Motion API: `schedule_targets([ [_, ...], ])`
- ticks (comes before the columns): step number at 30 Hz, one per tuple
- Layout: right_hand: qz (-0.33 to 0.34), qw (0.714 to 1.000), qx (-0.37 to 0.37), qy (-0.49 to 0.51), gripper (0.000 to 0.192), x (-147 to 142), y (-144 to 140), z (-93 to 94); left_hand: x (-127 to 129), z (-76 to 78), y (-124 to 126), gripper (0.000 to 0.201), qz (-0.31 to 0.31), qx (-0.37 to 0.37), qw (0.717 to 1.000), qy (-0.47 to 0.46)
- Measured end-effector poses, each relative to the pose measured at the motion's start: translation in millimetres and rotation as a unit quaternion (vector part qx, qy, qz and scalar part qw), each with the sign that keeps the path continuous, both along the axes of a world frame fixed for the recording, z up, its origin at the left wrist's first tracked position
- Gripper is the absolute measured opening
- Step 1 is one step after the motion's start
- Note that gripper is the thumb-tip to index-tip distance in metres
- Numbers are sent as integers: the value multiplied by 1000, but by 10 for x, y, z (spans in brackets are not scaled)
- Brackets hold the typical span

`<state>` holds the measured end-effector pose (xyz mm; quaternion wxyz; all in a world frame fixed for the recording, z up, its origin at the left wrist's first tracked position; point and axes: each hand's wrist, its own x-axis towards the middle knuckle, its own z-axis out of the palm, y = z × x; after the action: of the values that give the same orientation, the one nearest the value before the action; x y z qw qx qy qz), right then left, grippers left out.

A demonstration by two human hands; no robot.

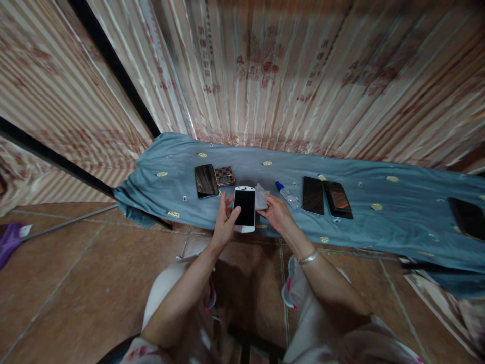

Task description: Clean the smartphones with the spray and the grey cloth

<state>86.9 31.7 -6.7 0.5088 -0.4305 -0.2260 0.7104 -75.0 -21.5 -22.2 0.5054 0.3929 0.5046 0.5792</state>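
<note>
My left hand grips a white smartphone with a dark screen, thumb lying over its left edge. Pinched in my right hand is a light grey cloth, held against or close beside the phone's right edge; I cannot tell whether they touch. Just right of that hand, a small clear bottle with a blue cap lies on the blue bedsheet. Left of the phone lie a dark phone and a small checkered phone or case.
Further right lie a black tablet or large phone, dark stacked phones and another dark phone. A striped curtain hangs behind. Black poles stand at the left, and a purple broom or mop head rests on the tiled floor.
</note>
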Motion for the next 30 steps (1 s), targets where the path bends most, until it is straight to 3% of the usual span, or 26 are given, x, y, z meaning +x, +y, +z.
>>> schedule_targets([
  [6, 12, 1000, -5, 6, 4, -30, -16, 12, -53, -48, 115, 61, 51, -33, 995, -83],
  [13, 14, 1000, -20, -2, 7, -65, -44, 67, -72, 20, 129, 44, 84, -101, 975, -178],
  [19, 25, 1000, -10, -5, 5, -75, -59, 63, 13, 130, 126, 15, 55, -130, 958, -251],
  [25, 35, 999, 28, -16, 12, -62, -71, 71, 80, 225, 93, 21, 31, -244, 909, -338],
  [28, 27, 999, 38, -26, 16, -50, -70, 74, 102, 269, 61, 25, 11, -255, 895, -367],
  [30, 24, 998, 48, -32, 16, -25, -57, 78, 116, 309, 32, 31, -34, -249, 887, -387],
])
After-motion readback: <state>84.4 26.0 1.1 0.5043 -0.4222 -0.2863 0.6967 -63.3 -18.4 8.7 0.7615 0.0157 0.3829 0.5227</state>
